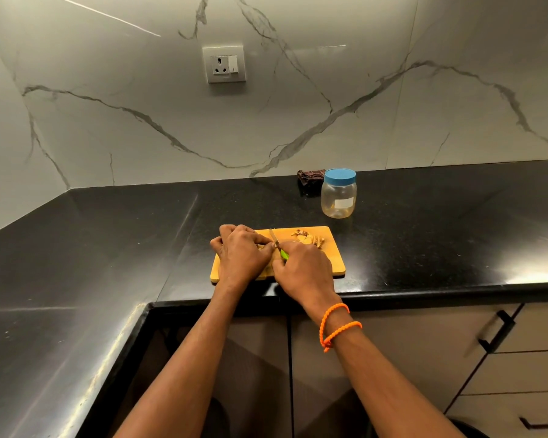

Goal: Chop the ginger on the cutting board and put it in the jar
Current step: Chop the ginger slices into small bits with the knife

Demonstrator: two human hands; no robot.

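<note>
Ginger [310, 239] on cutting board [336, 263] beyond right hand [301, 273] gripping knife [277, 243]; left hand [241, 254] curled, pinching piece

Both forearms reach forward; the left hand [241, 252] and right hand [301, 268] are curled, knuckles nearly touching.

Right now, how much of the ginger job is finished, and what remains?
Done: a small pile of cut ginger lies at the far right of the cutting board. In hand: the right hand holds the green-handled knife while the left hand steadies a piece, mostly hidden. Left: the jar has its blue lid on, and no ginger is plainly visible inside.
</note>
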